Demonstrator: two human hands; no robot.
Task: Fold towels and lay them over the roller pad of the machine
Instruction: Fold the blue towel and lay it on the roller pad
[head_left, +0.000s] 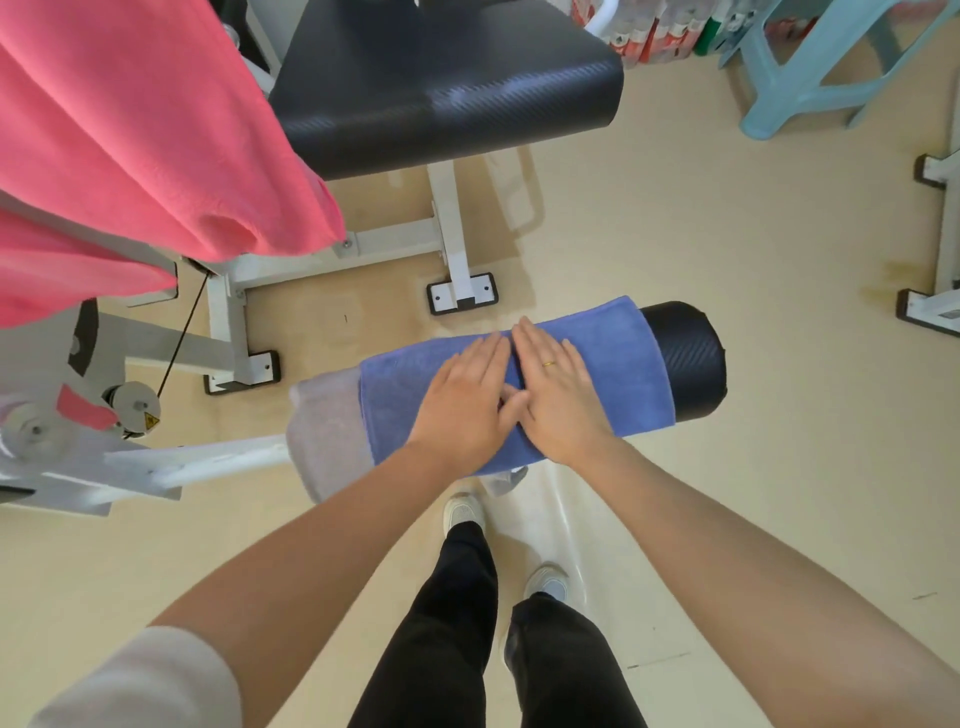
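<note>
Head view shows a folded blue terry towel already draped over the black cylindrical foam roller pad, a pale grey towel beside it; left hand and right hand press flat, fingers straight, gripping nothing. Smoothing seems nearly done; the pink towel hanging on the machine likely remains.

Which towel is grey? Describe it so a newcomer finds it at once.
Find the black roller pad jutting from the white machine. Two towels wrap it; both hands press the blue towel. The grey towel sits at the machine end, partly under the blue.

Blue towel — soft, matt terry cloth; roller pad — black, faintly glossy textured vinyl.
</note>
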